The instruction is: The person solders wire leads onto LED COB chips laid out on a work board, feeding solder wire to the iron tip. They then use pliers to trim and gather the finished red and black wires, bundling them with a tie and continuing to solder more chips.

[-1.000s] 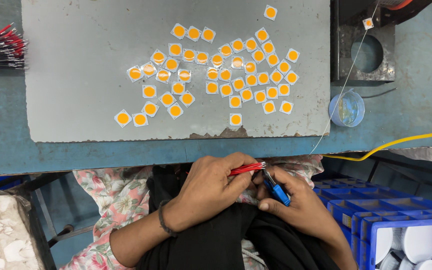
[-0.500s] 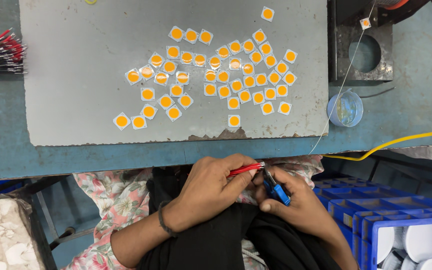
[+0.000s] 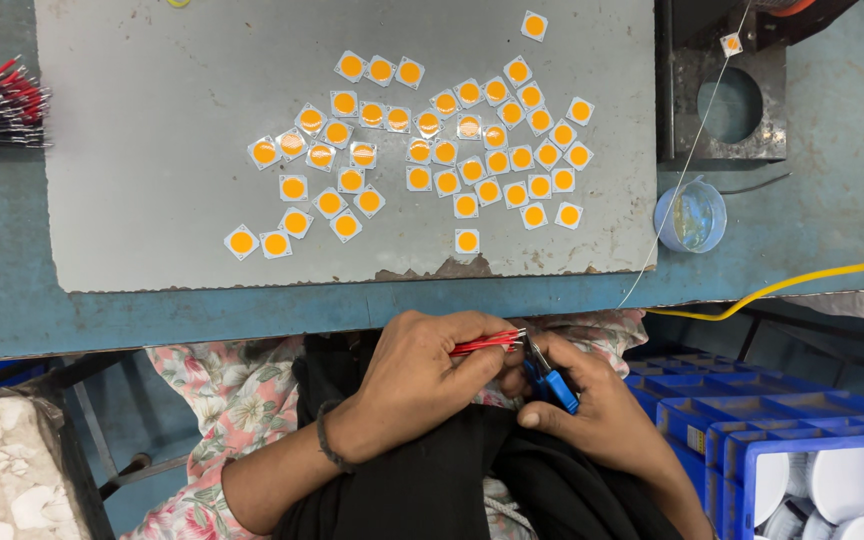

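a thin bundle of red wires (image 3: pixel 487 343) is pinched between thumb and fingers of the left hand (image 3: pixel 417 375), just below the middle of the frame, under the near edge of the blue table (image 3: pixel 12 310). the wire ends are pointed to the right, toward a small tool with blue handles (image 3: pixel 550 378), which is gripped by the closed fingers of the right hand (image 3: pixel 597 415). the metal tip of the tool is set right at the wire ends; whether it bites on them cannot be told. both hands are held close together over a dark cloth (image 3: pixel 432 480) on the lap, and a dark band is worn on the left wrist. on the table, in the upper half of the frame, a grey sheet (image 3: pixel 152 120) is laid, and many small white squares with orange round centres (image 3: pixel 432 150) are scattered on it. another bunch of red and black wires (image 3: pixel 2 105) is seen at the upper left edge. a small round blue cup (image 3: pixel 690 215) is stood to the right of the sheet, and a yellow cable (image 3: pixel 782 285) is run past it. blue crates (image 3: pixel 752 420) holding white round parts (image 3: pixel 842 480) are seen at the lower right.
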### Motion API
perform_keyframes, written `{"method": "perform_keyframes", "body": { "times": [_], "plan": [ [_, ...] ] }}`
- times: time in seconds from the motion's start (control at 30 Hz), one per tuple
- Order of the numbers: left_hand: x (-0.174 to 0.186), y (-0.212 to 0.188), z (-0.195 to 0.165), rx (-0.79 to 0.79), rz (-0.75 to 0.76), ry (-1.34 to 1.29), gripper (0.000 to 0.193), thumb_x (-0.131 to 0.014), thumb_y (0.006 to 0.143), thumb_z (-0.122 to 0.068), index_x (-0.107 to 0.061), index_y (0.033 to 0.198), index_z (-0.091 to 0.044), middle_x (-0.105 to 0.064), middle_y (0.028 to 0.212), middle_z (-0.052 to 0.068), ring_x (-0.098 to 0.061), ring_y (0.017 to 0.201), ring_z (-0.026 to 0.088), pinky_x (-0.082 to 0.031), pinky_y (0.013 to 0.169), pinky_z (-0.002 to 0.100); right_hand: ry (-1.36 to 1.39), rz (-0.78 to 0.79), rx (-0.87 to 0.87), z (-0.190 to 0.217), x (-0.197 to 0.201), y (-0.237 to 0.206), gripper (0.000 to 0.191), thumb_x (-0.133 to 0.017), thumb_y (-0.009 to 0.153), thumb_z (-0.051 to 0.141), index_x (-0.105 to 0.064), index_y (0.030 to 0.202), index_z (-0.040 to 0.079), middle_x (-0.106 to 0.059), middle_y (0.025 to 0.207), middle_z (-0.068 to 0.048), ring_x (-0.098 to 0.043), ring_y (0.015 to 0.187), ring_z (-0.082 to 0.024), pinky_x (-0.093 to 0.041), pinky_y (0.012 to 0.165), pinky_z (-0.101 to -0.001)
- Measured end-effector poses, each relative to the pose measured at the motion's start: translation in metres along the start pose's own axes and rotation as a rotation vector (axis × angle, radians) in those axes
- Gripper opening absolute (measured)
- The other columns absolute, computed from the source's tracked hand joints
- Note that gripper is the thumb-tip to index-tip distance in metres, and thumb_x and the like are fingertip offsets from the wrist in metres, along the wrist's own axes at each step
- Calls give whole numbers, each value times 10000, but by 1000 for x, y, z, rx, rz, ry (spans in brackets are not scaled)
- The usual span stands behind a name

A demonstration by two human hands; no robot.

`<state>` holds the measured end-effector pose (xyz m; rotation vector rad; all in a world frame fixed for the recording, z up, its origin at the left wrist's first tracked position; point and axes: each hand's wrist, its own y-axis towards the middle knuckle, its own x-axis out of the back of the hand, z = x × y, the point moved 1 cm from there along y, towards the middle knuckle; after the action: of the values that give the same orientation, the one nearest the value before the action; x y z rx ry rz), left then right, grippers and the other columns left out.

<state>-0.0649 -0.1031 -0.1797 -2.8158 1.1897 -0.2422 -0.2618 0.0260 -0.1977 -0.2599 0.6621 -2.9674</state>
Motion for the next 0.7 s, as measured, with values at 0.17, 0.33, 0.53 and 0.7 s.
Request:
{"method": "perform_keyframes", "body": {
  "times": [0.17, 0.33, 0.53, 0.7],
  "plan": [
    [0, 0, -1, 5, 1, 1, 253, -648, 880, -194, -771, 1052, -53, -795, 832, 94, -801, 705, 188, -600, 617, 283, 39, -2, 2, 2, -2, 0, 479, -841, 809, 223, -648, 1198, 20, -714, 914, -36, -689, 829, -115, -583, 765, -285],
    [0, 0, 0, -5, -2, 5, 250, -651, 879, -192, -772, 1049, -52, -796, 836, 95, -804, 719, 190, -605, 626, 281, -12, -21, -20, 5, -2, 0, 523, -848, 777, 221, -643, 1223, 42, -717, 892, -20, -688, 816, -109, -579, 761, -283],
    [-4, 0, 7, 2, 2, -1, 247, -646, 881, -188, -771, 1043, -50, -797, 838, 94, -805, 722, 187, -608, 633, 279, -40, -18, 27, -3, -4, 0, 436, -857, 796, 184, -649, 1149, 35, -709, 902, -18, -665, 852, -99, -560, 790, -279],
    [-6, 1, 7, -15, 2, 0, 252, -644, 874, -180, -771, 1054, -57, -786, 821, 95, -786, 676, 180, -591, 601, 282, -56, -65, 18, -13, -4, 0, 349, -814, 820, 134, -665, 1122, 44, -685, 845, -7, -628, 807, -88, -534, 758, -267]
  ]
}}
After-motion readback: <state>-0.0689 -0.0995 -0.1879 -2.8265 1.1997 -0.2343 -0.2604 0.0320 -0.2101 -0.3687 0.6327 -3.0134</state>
